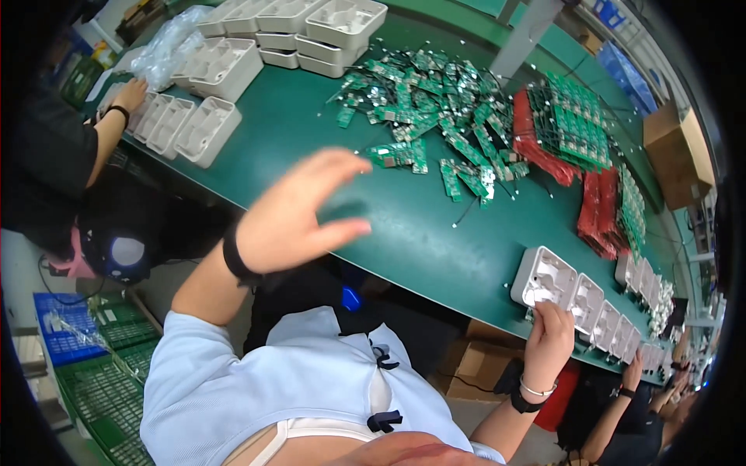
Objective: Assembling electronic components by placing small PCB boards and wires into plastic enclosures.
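Note:
My left hand (299, 206) is raised over the near edge of the green table, slightly smeared by motion. Its thumb and fingers are spread, with nothing between them. Just beyond its fingertips lies a loose heap of green circuit boards (423, 116) with black leads and white plugs. At the right, the fingers of my right hand (553, 335) are bunched together at the near rim of a beige plastic housing (548, 272), the first in a row along the table edge. What those fingertips pinch is too small and covered to make out.
Stacked green boards (575, 128) with red wrapping (536, 140) stand at the right back. Beige housings (221, 66) are piled at the left back beside a clear plastic bag (167, 50). Co-workers' hands (130, 95) reach in at both sides. Green crates (101, 388) sit lower left.

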